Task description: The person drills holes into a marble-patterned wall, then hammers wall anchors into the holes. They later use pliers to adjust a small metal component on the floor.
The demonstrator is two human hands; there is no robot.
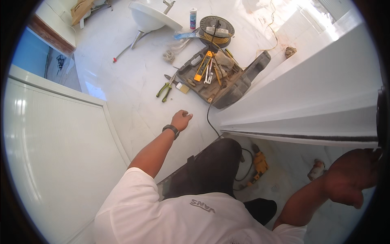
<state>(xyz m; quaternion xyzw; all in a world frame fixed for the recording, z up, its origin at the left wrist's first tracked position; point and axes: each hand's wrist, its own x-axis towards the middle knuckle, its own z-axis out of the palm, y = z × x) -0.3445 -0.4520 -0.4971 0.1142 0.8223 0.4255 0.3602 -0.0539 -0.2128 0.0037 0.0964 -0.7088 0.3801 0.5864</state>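
My left hand [182,120], with a dark watch on the wrist, is held over the pale floor. Its fingers are loosely bent, the thumb stands apart, and nothing shows in it. Nearest to it are green-handled pliers [165,90] and an opened dark tool case [239,83]. A yellow level [204,66] and other hand tools lie in the case. At the far right my right hand [352,177] is raised beside the edge of a white door or panel [300,101], close to a dark fitting [382,118]. Its fingertips run into the dark rim, so their grip is hidden.
A yellow power tool [259,164] with a black cord lies right of my knee. Beyond the case stand a cable reel [217,30], a sealant tube [193,18] and a tipped white basin [150,16]. A white door [57,158] fills the left side.
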